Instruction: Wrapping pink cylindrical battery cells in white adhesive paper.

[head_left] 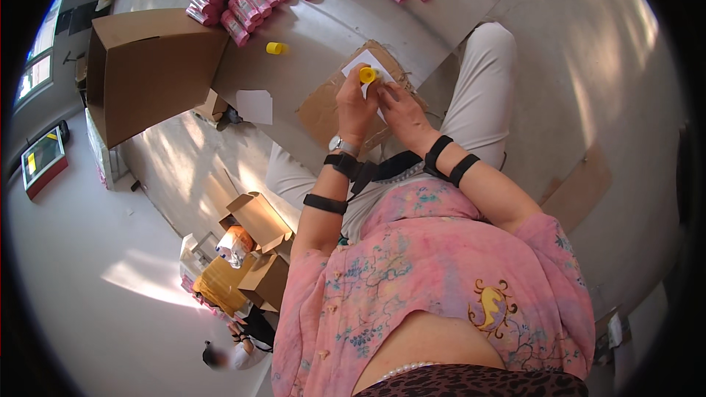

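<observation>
A small yellow round cap [368, 74] with a hollow-looking centre sits between the thumb and fingers of my left hand [353, 109]. Close beside it, my right hand [404, 115] has its fingers bent together; whatever they pinch is too small to make out. Under both hands lies a white sheet of paper [351, 66] on a worn piece of brown cardboard [318, 110]. Another yellow cap-like cylinder [276, 48] rests on the grey table to the left.
Many pink wrapped rolls [250, 4] are piled along the far side of the grey tabletop [434, 37]. A large open carton [158, 66] stands left, near a loose white sheet [254, 106]. Smaller boxes [261, 224] and another person [239, 353] are at lower left.
</observation>
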Tool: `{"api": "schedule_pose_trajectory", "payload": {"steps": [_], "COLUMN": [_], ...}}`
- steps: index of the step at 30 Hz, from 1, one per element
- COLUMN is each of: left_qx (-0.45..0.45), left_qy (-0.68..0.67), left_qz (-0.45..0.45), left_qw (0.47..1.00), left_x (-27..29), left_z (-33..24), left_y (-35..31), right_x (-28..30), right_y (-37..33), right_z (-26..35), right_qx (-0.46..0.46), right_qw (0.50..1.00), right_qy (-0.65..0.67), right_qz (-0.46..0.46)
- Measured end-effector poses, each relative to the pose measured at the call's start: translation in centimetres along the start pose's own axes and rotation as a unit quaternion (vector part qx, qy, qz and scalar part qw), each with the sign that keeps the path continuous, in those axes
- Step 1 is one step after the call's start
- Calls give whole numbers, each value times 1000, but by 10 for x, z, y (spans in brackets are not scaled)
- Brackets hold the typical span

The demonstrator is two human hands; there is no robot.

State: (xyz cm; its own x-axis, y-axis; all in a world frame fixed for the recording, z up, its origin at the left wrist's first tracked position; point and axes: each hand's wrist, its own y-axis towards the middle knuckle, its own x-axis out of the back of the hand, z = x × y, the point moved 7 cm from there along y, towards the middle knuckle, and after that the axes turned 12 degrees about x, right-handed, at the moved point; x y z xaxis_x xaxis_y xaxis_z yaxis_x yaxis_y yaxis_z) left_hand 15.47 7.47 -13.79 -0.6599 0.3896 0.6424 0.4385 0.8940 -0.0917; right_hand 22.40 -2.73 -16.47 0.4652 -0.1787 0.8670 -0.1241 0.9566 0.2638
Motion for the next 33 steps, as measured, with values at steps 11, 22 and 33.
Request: {"api": "schedule_pose_trajectory", "payload": {"steps": [11, 22, 33], "left_qx": [8, -33, -48], "left_qy": [-18, 33, 42], "left_qz": [-16, 0, -25], "left_qw": [1000, 999, 998], "left_x": [31, 6, 3], "left_z": [18, -1, -9], "left_y": [-20, 4, 17], "right_x": [-4, -5, 1], "right_y": [-1, 0, 1], "right_z": [2, 0, 1], "right_qx": [14, 5, 9], "right_qw": [999, 1000, 1000], "right_qy": [-41, -12, -3], "right_qz": [21, 18, 5]}}
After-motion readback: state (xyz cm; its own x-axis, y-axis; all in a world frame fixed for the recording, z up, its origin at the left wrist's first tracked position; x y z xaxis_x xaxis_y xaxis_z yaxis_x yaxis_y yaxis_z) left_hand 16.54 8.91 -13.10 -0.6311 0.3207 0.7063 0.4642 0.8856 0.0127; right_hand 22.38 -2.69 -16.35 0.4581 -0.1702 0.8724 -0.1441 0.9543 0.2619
